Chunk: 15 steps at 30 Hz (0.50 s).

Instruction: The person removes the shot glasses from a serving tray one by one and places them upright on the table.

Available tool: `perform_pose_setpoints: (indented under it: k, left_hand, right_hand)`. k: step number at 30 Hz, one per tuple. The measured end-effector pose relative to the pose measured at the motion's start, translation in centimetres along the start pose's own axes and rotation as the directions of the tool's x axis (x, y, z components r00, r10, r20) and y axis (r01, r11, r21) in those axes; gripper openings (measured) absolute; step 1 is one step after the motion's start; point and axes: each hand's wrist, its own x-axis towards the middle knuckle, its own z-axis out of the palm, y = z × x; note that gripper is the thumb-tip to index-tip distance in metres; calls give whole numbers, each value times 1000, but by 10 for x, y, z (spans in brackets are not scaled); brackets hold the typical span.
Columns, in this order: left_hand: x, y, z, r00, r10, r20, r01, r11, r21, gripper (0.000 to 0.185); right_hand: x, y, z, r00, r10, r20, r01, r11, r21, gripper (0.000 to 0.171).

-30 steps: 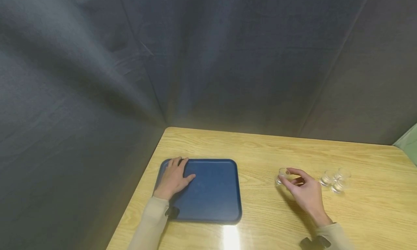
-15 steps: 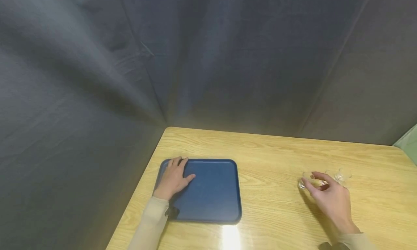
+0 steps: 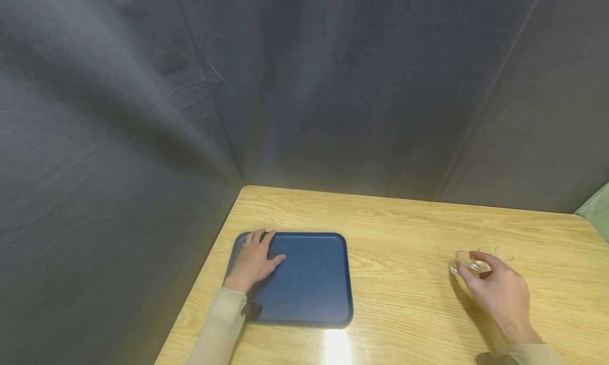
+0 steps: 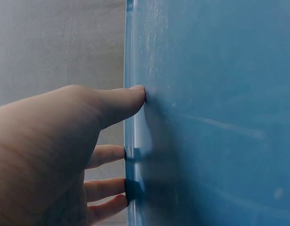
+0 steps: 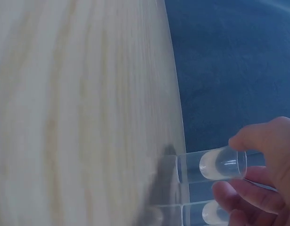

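My right hand holds a small clear shot glass by its upper part, thumb on one side of the rim and fingers on the other. The glass stands upright, its base close to the wooden table. A second shot glass is right beside it, partly behind my fingers in the right wrist view. My left hand rests on the left part of a blue tray, fingers spread. Its thumb lies over the tray's rim in the left wrist view.
More clear glasses stand just behind my right hand, largely hidden by it. The wooden table extends around the tray. Dark grey curtains hang along its back and left edges.
My right hand has carried the shot glass to the right across the table, up to the group of glasses. The left hand and the tray have not moved.
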Motion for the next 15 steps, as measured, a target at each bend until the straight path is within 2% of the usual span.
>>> perform_pose_setpoints:
  k: [10,15]
  left_hand:
    - [0,1,0,1000,10,0,-10,1000,-12,74]
    - [-4,-5,-2,1000,-6,-3,6,1000,-14,73]
  right_hand:
    - [1,4,-4,1000,-21,-6,21,1000,5,48]
    - [4,0,-3,997,-73,-17,73,997,29,44]
